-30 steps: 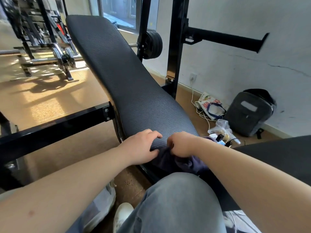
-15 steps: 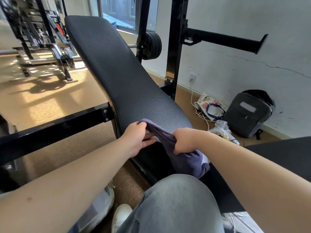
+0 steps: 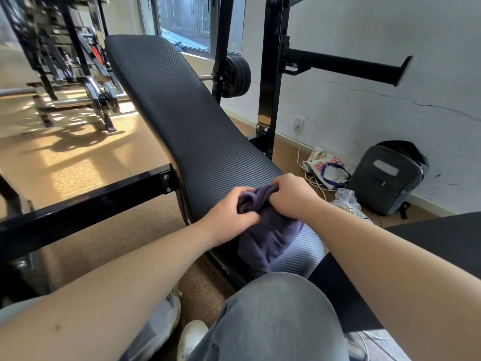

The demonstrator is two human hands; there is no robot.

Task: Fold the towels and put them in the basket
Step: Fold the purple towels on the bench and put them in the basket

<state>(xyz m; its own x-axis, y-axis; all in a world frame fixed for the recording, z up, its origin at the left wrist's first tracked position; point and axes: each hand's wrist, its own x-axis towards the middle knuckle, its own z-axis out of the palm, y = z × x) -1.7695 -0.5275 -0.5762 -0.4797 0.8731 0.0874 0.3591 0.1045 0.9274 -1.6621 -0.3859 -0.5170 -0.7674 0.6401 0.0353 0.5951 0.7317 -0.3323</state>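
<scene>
- Black ribbed bench pad (image 3: 187, 131), slanting from upper centre down to mid-frame.
- Black weight plate (image 3: 235, 76) behind it, upper centre.
- Grey backpack (image 3: 385, 178) against the wall, right.
- Printed tote bag (image 3: 325, 165) just left of it.
- Barbell rack (image 3: 78, 74), upper left.

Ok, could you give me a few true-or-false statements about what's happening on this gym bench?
1. The left hand and the right hand both grip the dark purple cloth towel. True.
2. The towel lies on the floor. False: it rests on the black ribbed padded bench.
3. A grey fabric backpack stands by the white wall. True.
4. The towel is folded flat. False: it is bunched up between the hands.
</scene>
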